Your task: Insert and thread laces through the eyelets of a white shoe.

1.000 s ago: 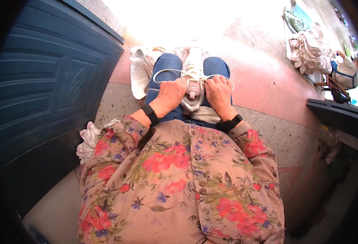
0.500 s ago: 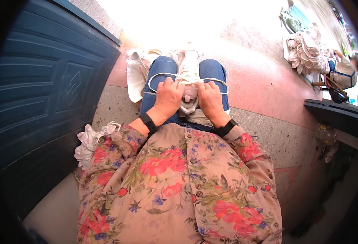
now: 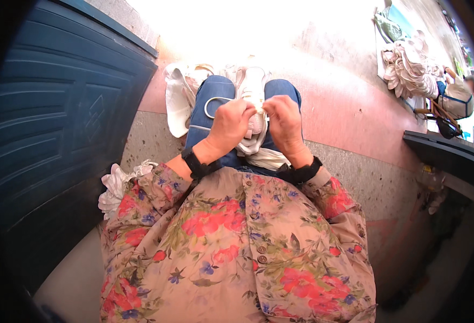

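A white sneaker rests between my knees, its toe pointing away from me and its pinkish tongue and opening toward me. My left hand is closed on the white shoelace, which forms a loop on the left over the jeans. Just across the shoe, my right hand pinches lace too, thumb and fingers pressed together. Both hands hover over the top of the lacing, fingertips close to each other. The lace between the fingertips is mostly hidden.
More white shoes lie beside my left knee. A bundle of pale shoes sits by my left elbow, next to a dark blue panelled door. At the far right are a heap of pale shoes and a dark ledge.
My hands have come closer together and turned inward over the lacing. The left lace loop has become smaller, and the loop on the right is no longer visible.
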The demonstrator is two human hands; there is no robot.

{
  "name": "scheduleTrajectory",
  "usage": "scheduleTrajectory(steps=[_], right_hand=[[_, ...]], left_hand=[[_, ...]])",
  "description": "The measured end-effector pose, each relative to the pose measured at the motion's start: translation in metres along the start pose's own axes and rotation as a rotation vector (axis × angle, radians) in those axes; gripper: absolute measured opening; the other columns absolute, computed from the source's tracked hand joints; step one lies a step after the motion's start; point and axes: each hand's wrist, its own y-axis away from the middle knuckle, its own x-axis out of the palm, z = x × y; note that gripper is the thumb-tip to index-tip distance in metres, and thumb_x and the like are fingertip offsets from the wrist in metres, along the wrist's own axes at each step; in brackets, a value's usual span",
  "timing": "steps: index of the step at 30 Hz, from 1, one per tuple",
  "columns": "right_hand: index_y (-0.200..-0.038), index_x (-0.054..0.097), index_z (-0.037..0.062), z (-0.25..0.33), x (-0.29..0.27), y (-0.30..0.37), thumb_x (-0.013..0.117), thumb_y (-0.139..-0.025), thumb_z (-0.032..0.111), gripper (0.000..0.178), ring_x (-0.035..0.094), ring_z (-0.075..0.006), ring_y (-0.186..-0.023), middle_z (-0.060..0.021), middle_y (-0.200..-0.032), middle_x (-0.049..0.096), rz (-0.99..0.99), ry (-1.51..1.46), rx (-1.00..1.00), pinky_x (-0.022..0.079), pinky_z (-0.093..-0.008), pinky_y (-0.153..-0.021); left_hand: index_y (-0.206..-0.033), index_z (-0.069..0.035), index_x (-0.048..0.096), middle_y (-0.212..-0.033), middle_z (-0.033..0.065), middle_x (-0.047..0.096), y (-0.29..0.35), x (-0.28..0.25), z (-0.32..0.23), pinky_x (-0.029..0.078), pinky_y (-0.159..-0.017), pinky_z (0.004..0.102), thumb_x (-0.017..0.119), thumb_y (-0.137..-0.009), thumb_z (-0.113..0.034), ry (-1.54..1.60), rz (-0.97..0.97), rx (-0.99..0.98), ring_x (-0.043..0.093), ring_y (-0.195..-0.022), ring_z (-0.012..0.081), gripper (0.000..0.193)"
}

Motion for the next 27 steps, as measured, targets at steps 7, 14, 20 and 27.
scheduleTrajectory(steps=[7,14,20,27], right_hand=[[-0.098,0.053,-0.0015,-0.015,-0.005,-0.04,0.057,-0.078,0.007,0.022,0.055,-0.0281,-0.081,-0.0151,-0.086,0.058,0.038,-0.18,0.325,0.043,-0.0341,-0.072],[-0.115,0.044,-0.005,-0.042,-0.028,0.021,0.053,-0.084,0.006,0.035,0.052,-0.0187,-0.087,-0.0122,-0.093,0.055,0.027,-0.264,0.568,0.043,-0.0292,-0.078],[-0.114,0.047,-0.0032,-0.05,-0.03,0.03,0.052,-0.083,0.003,0.032,0.052,-0.0165,-0.085,-0.0112,-0.097,0.054,0.003,-0.155,0.668,0.043,-0.0266,-0.075],[-0.102,0.055,-0.0038,0.006,-0.007,-0.024,0.055,-0.083,0.006,0.021,0.056,-0.0129,-0.077,-0.0087,-0.087,0.06,0.191,-0.362,0.477,0.045,-0.0246,-0.07]], left_hand=[[-0.087,0.0,0.06,-0.074,0.0157,0.06,-0.061,-0.022,0.017,0.045,-0.065,0.0331,0.057,-0.076,-0.015,0.012,0.055,-0.314,0.057,-0.071,0.0248,0.019],[-0.105,0.005,0.047,-0.102,0.0237,0.053,0.027,-0.103,0.203,0.039,-0.084,0.0432,0.061,-0.072,-0.022,-0.63,-0.369,-0.682,0.05,-0.096,0.0375,0.045],[-0.102,0.002,0.052,-0.099,0.0196,0.057,0.077,-0.103,0.223,0.044,-0.075,0.0372,0.063,-0.074,-0.032,0.344,-0.228,-1.178,0.055,-0.088,0.031,0.046],[-0.069,-0.005,0.054,-0.066,0.0177,0.057,0.027,-0.168,0.149,0.044,-0.054,0.0432,0.057,-0.075,-0.021,-0.788,-0.314,-0.425,0.057,-0.062,0.0347,0.018]])
